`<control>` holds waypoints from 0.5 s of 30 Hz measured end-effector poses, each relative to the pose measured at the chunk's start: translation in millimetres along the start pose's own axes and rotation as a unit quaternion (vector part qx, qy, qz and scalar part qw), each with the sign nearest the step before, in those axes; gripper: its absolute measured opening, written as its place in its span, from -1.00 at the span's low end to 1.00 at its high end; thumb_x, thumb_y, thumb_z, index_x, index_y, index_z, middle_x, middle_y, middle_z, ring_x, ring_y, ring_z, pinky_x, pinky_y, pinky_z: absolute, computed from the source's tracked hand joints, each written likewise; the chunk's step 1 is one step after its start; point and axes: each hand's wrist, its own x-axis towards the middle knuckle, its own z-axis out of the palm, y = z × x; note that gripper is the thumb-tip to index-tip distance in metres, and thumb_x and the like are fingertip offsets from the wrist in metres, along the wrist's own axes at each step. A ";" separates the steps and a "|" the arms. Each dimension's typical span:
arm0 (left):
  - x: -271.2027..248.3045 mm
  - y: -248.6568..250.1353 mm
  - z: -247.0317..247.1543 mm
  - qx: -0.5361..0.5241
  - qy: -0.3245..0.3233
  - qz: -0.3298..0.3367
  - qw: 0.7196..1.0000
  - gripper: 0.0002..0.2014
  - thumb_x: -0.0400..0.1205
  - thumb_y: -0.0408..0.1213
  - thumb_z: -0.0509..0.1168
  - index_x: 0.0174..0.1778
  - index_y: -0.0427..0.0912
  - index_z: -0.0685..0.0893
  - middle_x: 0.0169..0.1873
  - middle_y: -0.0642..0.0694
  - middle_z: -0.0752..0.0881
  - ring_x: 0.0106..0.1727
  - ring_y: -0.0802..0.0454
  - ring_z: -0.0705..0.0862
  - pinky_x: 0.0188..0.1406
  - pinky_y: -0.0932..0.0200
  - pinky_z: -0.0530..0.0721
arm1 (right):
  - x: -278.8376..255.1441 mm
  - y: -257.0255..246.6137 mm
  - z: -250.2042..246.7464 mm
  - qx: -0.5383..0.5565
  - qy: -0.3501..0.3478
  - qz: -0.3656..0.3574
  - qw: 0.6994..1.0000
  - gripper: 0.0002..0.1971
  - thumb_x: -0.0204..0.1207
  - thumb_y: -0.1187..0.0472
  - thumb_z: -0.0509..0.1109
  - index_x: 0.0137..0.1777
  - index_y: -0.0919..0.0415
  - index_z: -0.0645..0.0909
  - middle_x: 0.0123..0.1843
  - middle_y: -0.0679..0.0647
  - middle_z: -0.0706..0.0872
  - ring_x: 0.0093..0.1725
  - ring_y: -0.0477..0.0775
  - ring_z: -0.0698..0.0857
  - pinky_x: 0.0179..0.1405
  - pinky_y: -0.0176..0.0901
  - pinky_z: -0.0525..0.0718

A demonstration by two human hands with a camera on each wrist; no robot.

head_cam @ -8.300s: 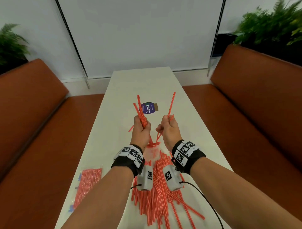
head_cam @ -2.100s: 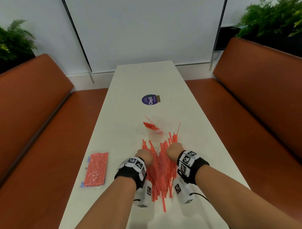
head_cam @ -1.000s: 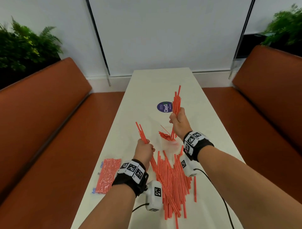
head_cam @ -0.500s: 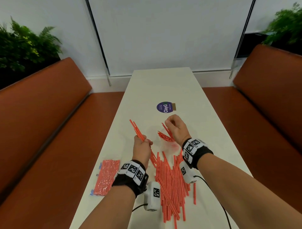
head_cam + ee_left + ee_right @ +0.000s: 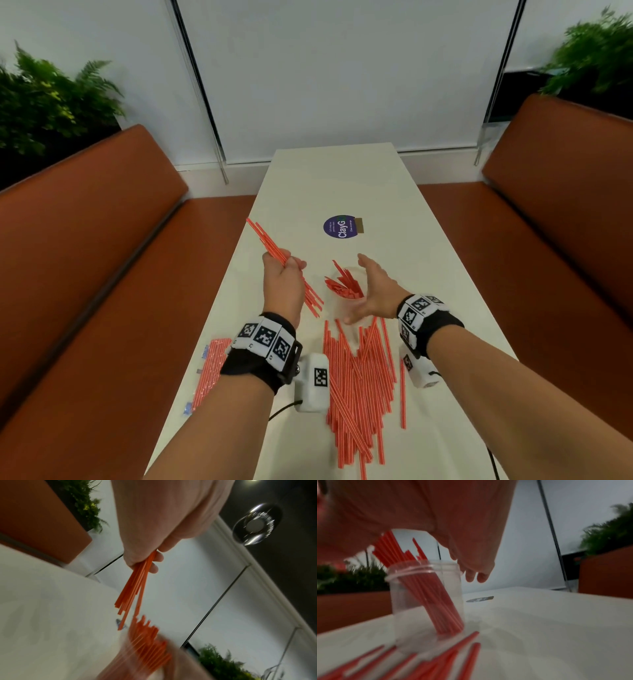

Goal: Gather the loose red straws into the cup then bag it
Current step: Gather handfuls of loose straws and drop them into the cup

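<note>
The left hand [image 5: 282,284] is clenched around a small bundle of red straws [image 5: 284,267], held above the white table [image 5: 342,178] to the left of the clear cup [image 5: 426,596]; the bundle slants, its far ends pointing up and away to the left, its near ends sticking out below the fist toward the cup. The right hand [image 5: 375,291] is empty, fingers spread and loosely straight, cupped just beside the cup's right side — the blur leaves it unclear whether it touches the rim. Inside the cup a clutch of straws [image 5: 426,595] leans to the left, tops poking above the rim. The loose pile of straws [image 5: 359,377] lies on the table just in front of the cup, between the two forearms. A flat packet of straws [image 5: 210,370] lies near the table's left edge, beside the left wrist.
</note>
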 end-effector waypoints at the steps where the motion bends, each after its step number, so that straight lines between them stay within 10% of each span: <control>1: 0.9 7.8 1.7 -0.015 -0.003 0.015 1.000 -0.85 0.71 -0.45 -0.02 0.06 -0.14 0.39 -0.23 -0.02 0.60 -0.08 0.02 0.56 0.03 0.10 0.53 | -0.1 3.3 2.4 -0.010 -0.005 0.002 1.000 0.33 0.04 0.04 0.74 0.68 0.18 -0.11 0.69 0.14 0.14 0.66 0.16 0.19 0.63 0.11 0.26; 5: -2.1 28.0 15.4 -0.055 -0.029 0.060 0.996 -0.86 0.71 -0.47 -0.01 0.06 -0.18 0.40 -0.23 -0.01 0.61 -0.14 0.11 0.58 -0.03 0.19 0.51 | -2.8 4.8 13.3 -0.052 0.058 -0.003 0.997 0.12 0.19 0.05 0.65 0.65 0.26 0.05 0.57 0.20 0.27 0.53 0.17 0.38 0.48 -0.09 0.46; 11: -12.0 20.2 36.3 -0.028 -0.066 0.114 0.991 -0.78 0.71 -0.48 0.01 -0.09 -0.05 0.42 -0.21 0.00 0.63 -0.09 0.11 0.60 0.02 0.25 0.52 | -11.7 -16.5 26.9 -0.115 0.118 0.053 0.985 0.05 -0.16 -0.30 0.68 0.25 0.27 0.35 0.21 0.13 0.43 0.17 0.12 0.53 0.21 -0.01 0.66; 15: -8.3 2.0 47.0 0.024 -0.104 0.122 0.987 -0.74 0.72 -0.44 0.02 -0.10 0.05 0.42 -0.16 0.05 0.64 0.06 0.04 0.63 0.20 0.16 0.54 | -12.7 -18.5 22.0 -0.113 0.118 0.046 0.985 0.11 -0.18 -0.21 0.72 0.33 0.26 0.30 0.30 0.14 0.42 0.30 0.14 0.48 0.31 -0.01 0.60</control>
